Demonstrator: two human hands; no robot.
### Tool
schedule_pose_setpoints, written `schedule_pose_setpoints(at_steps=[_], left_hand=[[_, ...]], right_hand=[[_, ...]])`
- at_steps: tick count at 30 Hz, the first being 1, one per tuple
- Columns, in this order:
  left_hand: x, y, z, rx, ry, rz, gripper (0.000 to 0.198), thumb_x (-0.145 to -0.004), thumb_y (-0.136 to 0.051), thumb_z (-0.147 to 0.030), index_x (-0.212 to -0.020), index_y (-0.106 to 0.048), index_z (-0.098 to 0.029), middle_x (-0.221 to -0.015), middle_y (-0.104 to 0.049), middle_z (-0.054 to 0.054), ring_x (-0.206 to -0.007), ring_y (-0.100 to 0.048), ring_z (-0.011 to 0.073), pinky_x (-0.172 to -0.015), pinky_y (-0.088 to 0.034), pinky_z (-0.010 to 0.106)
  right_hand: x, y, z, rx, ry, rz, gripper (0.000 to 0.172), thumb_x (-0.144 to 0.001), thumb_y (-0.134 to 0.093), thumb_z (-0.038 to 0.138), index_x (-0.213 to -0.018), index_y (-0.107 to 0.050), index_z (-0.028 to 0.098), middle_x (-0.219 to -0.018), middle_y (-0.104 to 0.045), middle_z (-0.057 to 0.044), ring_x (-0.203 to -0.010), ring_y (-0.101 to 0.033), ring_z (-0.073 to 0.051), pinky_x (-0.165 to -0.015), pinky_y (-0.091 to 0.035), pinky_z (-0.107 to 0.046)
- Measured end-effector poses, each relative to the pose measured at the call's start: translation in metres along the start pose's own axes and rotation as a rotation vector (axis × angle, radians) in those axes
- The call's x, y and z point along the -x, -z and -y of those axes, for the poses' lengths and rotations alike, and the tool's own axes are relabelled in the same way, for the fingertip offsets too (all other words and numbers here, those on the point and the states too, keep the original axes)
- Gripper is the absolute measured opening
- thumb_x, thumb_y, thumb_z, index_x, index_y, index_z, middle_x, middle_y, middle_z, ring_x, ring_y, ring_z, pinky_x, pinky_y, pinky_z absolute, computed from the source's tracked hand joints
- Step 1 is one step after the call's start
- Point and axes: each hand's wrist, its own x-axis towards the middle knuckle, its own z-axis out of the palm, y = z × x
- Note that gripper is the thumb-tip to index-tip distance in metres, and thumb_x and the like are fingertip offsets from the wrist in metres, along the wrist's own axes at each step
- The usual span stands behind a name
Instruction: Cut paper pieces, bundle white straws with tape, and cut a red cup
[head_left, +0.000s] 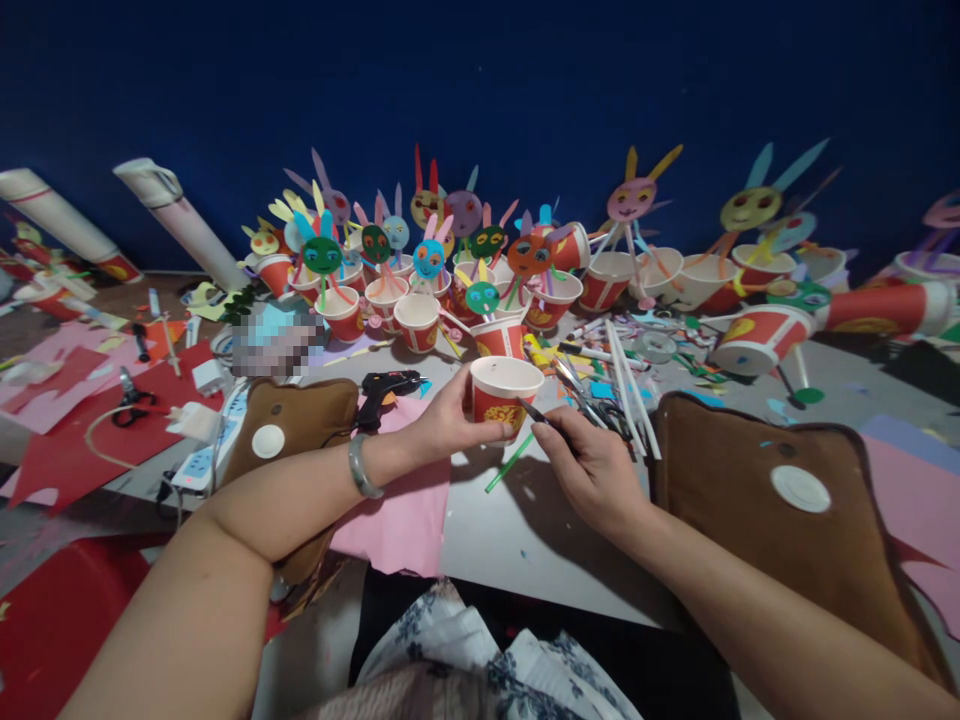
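**Paper cup held steady amid a table of craft figures**

A person's left hand (442, 425) gripped a red-and-white paper cup (504, 395), thumb and fingers wrapped around its side, holding it upright just above the grey table (525, 540), close to the front edge. The right hand (592, 470) was closed in a pinch on a dark pointed tool (541, 415), its tip at the cup's lower wall; whether it touched the cup could not be told. By the look of it, the work in hand was on the cup's side, and a thin paper wall calls for a firm hold and a light, well-aimed tip. A black glue gun (386, 388) lay just left of the cup beside a pink sheet (405, 510), and white sticks (630, 385) lay to the right. Behind stood a crowd of cup figures (420, 290) with coloured paper faces and ears. Two brown pouches (780, 500) flanked the forearms.
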Motion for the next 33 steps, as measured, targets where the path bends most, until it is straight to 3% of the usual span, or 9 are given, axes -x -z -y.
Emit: schedule_pose_setpoints(at_steps=[16, 21, 23, 27, 30, 33], left_hand=[[-0.003, 0.003, 0.005, -0.174, -0.026, -0.065, 0.068, -0.061, -0.087, -0.029, -0.117, -0.052, -0.014, -0.118, -0.063, 0.015, -0.11, -0.062, 0.0294, -0.099, -0.047, 0.047], [-0.003, 0.007, 0.014, -0.263, -0.215, -0.072, 0.095, -0.064, -0.085, -0.033, -0.142, -0.033, -0.022, -0.144, -0.046, 0.016, -0.132, -0.049, 0.0312, -0.108, -0.043, 0.044], [-0.003, 0.007, 0.016, -0.298, -0.293, -0.052, 0.097, -0.069, -0.082, -0.034, -0.147, -0.025, -0.025, -0.146, -0.044, 0.014, -0.134, -0.048, 0.0298, -0.11, -0.042, 0.043], [0.001, 0.007, 0.011, -0.415, -0.327, -0.04, 0.076, -0.076, -0.077, -0.03, -0.138, -0.034, -0.025, -0.134, -0.053, 0.011, -0.127, -0.053, 0.0274, -0.108, -0.043, 0.041], [0.002, 0.006, 0.007, -0.475, -0.279, -0.011, 0.052, -0.078, -0.074, -0.028, -0.121, -0.045, -0.023, -0.121, -0.058, 0.009, -0.116, -0.057, 0.0248, -0.102, -0.046, 0.04], [0.002, 0.007, 0.006, -0.499, -0.223, -0.013, 0.041, -0.077, -0.075, -0.026, -0.107, -0.048, -0.021, -0.109, -0.059, 0.007, -0.105, -0.057, 0.0226, -0.094, -0.047, 0.037]], right_hand=[[-0.004, -0.002, -0.002, 0.025, -0.027, 0.051, 0.033, -0.096, -0.043, 0.043, -0.071, -0.046, 0.022, -0.054, -0.045, 0.004, -0.051, -0.044, -0.013, -0.053, -0.034, -0.026], [-0.003, -0.003, -0.003, 0.033, -0.017, 0.045, 0.033, -0.096, -0.043, 0.043, -0.07, -0.044, 0.022, -0.053, -0.045, 0.004, -0.05, -0.042, -0.012, -0.052, -0.032, -0.025], [-0.003, -0.003, -0.004, 0.031, -0.024, 0.047, 0.032, -0.096, -0.043, 0.043, -0.071, -0.045, 0.022, -0.053, -0.045, 0.004, -0.05, -0.042, -0.012, -0.052, -0.032, -0.025], [-0.005, -0.004, -0.007, 0.041, -0.039, 0.052, 0.032, -0.096, -0.042, 0.044, -0.073, -0.046, 0.022, -0.054, -0.046, 0.004, -0.051, -0.043, -0.012, -0.053, -0.033, -0.025], [-0.006, -0.005, -0.009, 0.057, -0.044, 0.051, 0.033, -0.096, -0.043, 0.044, -0.072, -0.045, 0.022, -0.055, -0.046, 0.005, -0.051, -0.044, -0.012, -0.053, -0.032, -0.025], [-0.006, -0.006, -0.011, 0.071, -0.042, 0.055, 0.033, -0.096, -0.043, 0.045, -0.072, -0.045, 0.022, -0.055, -0.044, 0.005, -0.051, -0.043, -0.012, -0.053, -0.032, -0.025]])
